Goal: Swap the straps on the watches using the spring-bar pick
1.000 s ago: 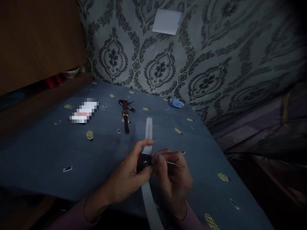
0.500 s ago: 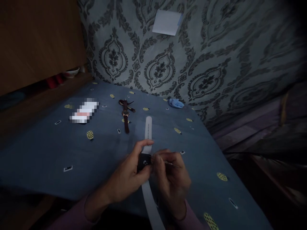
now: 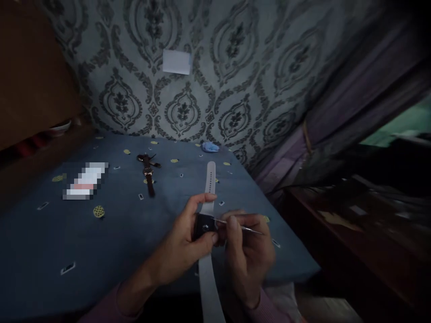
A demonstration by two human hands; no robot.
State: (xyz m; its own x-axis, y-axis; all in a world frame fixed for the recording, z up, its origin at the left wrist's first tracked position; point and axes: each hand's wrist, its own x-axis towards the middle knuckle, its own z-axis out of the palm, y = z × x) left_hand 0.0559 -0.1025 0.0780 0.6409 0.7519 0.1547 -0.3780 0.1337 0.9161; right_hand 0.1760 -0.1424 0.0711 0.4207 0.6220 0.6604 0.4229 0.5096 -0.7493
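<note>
My left hand (image 3: 182, 237) is closed around a smartwatch (image 3: 204, 224) with a dark square case and a long white strap (image 3: 210, 287). The strap runs away from me past the index finger and down toward my lap. Pinched in my right hand (image 3: 251, 246) is a thin metal pick-like tool (image 3: 251, 230). Its slim tip points left and reaches the right edge of the watch case; whether it touches cannot be made out. Farther back on the left lie two wristwatches with dark brown straps (image 3: 148, 172), one partly over the other.
A blue patterned cloth covers the table (image 3: 114, 242). At left lies a blurred-out, phone-shaped object (image 3: 85, 181); a crumpled blue cloth (image 3: 210, 147) sits near the back edge. A white card (image 3: 177, 62) is on the wallpaper. Purple curtain (image 3: 289, 152) and dark furniture stand at right.
My view has turned to the right, so the table items appear farther left. The tool's tip shows more plainly, and my right hand sits slightly farther from the watch case.
</note>
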